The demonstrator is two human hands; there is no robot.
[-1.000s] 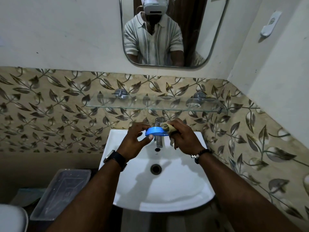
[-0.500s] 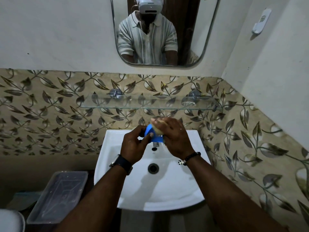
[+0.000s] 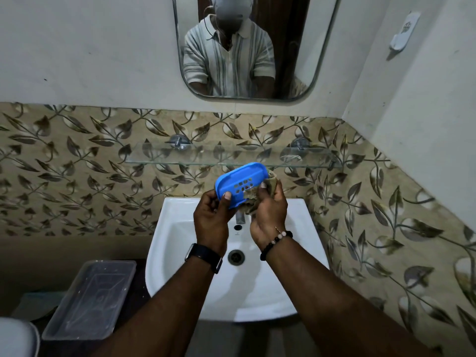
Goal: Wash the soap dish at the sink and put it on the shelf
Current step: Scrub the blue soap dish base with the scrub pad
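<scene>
Head view: blue soap dish (image 3: 240, 182) is up over the back edge of the sink (image 3: 180, 253), just below the glass shelf (image 3: 206, 155), tilted with its holed face showing. Left hand (image 3: 211, 217) pinches the dish's left end, thumb on the face. Right hand (image 3: 270, 212) grips a brownish rag (image 3: 251, 199) pressed against the right end. Palms face inward, wrists raised above the tap (image 3: 240, 219). To scrub well, probably hold the left pinch firm, work the rag over holes and rim, and stay over the basin.

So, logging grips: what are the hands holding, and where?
The left hand pinches the blue perforated plastic soap dish at its lower-left edge; the right hand grips a brownish cloth against its right end.
</scene>
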